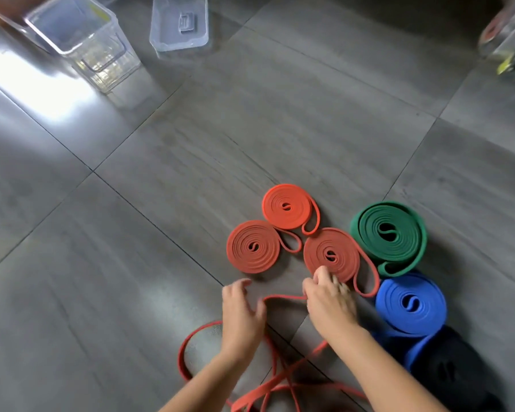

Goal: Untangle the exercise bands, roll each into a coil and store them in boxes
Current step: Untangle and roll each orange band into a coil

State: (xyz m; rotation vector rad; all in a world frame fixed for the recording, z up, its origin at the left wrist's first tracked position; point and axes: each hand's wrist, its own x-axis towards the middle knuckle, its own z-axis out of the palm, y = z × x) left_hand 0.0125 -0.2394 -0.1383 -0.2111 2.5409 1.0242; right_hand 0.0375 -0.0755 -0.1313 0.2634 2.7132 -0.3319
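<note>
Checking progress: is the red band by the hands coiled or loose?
Loose: the red band sprawls in open, crossing loops on the floor, with one bend pinched by the right hand.

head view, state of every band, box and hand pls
red coils, three, rolled, on floor
green coil, rolled, on floor
blue coil, rolled, on floor
black coil, rolled, on floor
loose red band, uncoiled, tangled
clear box, upright, lid off
lid, lying on floor
far box, contents too blurred
left hand, open, holds nothing
right hand, pinches loose red band
</note>
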